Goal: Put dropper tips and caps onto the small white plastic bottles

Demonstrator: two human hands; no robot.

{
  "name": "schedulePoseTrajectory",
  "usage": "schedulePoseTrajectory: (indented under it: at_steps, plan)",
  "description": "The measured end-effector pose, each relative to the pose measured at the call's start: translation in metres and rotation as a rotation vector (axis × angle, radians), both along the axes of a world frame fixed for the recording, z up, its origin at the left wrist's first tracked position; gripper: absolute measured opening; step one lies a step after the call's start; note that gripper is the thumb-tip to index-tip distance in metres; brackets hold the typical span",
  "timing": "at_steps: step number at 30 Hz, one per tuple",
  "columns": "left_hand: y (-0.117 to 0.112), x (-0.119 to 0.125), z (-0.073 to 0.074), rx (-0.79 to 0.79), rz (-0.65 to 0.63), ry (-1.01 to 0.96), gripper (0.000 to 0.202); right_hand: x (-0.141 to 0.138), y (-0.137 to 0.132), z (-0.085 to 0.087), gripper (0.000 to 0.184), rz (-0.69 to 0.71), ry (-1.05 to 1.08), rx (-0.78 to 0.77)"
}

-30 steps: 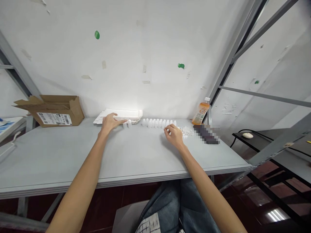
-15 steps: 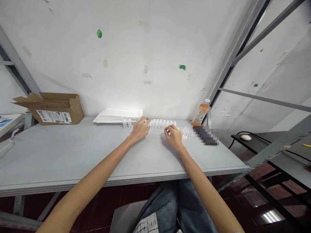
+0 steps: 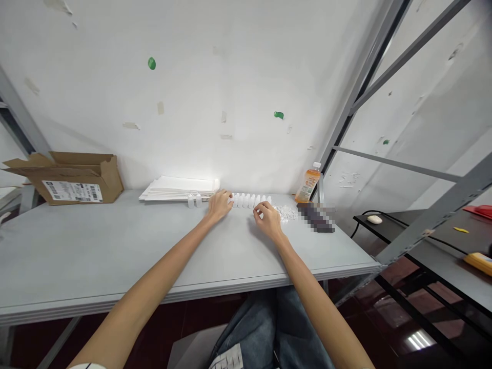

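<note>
A row of small white plastic bottles (image 3: 249,201) stands upright near the back of the grey table (image 3: 115,246). My left hand (image 3: 220,205) rests at the row's left end, its fingers curled against or just beside the end bottle. My right hand (image 3: 268,218) sits in front of the row's right end, next to a small heap of clear or white small pieces (image 3: 286,213). Its fingertips hide whatever lies beneath them. Further left stand two separate small white bottles (image 3: 194,201), apart from both hands.
A stack of white sheets (image 3: 177,188) lies at the back. A cardboard box (image 3: 73,177) stands at the far left, and an orange drink bottle (image 3: 308,183) and a blurred dark object (image 3: 315,218) at the right. Grey metal shelf frame (image 3: 369,66) rises right.
My left hand has moved right, from the white sheets and two bottles to the row's left end. My right hand stays about the same. The whole view has shifted slightly.
</note>
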State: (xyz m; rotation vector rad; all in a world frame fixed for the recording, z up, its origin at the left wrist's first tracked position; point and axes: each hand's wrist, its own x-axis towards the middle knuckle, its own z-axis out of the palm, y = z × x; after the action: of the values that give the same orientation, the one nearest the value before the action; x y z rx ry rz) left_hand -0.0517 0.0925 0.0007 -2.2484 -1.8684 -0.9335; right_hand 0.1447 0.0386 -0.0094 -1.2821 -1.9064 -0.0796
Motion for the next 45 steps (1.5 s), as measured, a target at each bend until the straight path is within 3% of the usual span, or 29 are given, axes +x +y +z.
schedulePoseTrajectory:
  at_steps: [5, 10, 12, 15, 18, 22, 30, 45]
  plan:
    - [-0.015, 0.001, 0.009, 0.004, 0.013, -0.045, 0.02, 0.02, 0.011, 0.01, 0.016, -0.067, 0.15, 0.077]
    - [-0.039, -0.009, 0.01, 0.001, -0.039, -0.177, 0.017, 0.064, 0.033, 0.021, 0.02, -0.398, 0.258, 0.115]
    - [-0.044, -0.012, 0.003, -0.027, -0.087, -0.231, 0.015, 0.082, 0.04, 0.022, 0.019, -0.488, 0.254, 0.049]
    - [-0.045, -0.013, -0.009, -0.011, -0.169, -0.271, 0.013, 0.103, 0.046, 0.019, 0.022, -0.546, 0.27, -0.171]
    - [-0.042, -0.01, -0.015, -0.009, -0.167, -0.318, 0.014, 0.114, 0.048, 0.015, 0.026, -0.596, 0.306, -0.249]
    - [-0.04, -0.008, -0.016, -0.086, -0.188, -0.307, 0.023, 0.116, 0.047, 0.013, 0.025, -0.598, 0.186, -0.34]
    - [-0.038, -0.011, -0.019, -0.159, -0.209, -0.331, 0.019, 0.111, 0.042, 0.012, 0.024, -0.585, -0.027, -0.431]
    - [-0.042, -0.008, -0.017, -0.179, -0.212, -0.209, 0.024, 0.11, 0.042, 0.01, 0.022, -0.55, 0.002, -0.41]
